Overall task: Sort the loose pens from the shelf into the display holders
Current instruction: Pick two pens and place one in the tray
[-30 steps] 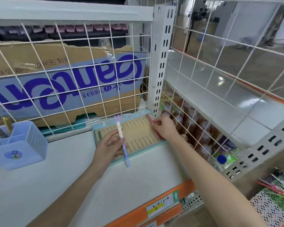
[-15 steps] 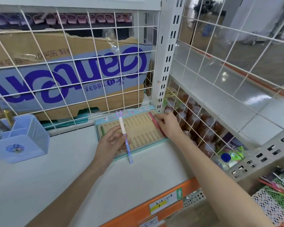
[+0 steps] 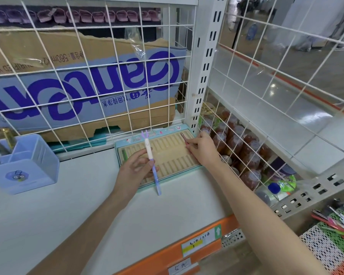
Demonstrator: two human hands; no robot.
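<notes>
White shelf [image 3: 72, 205]: left hand [image 3: 134, 169] pinches purple pen [image 3: 151, 162]; right hand [image 3: 204, 150] seemingly pinches red pen [image 3: 184, 138] at tray [image 3: 168, 155] edge.

Red pen [image 3: 184, 138] partly behind fingers [image 3: 195, 144]

The slim plastic pen [image 3: 151, 163] is white above, lilac below. The ridged display tray [image 3: 168, 153] is beige with a teal rim. The square plastic pen holder [image 3: 28, 167] is pale blue.
</notes>
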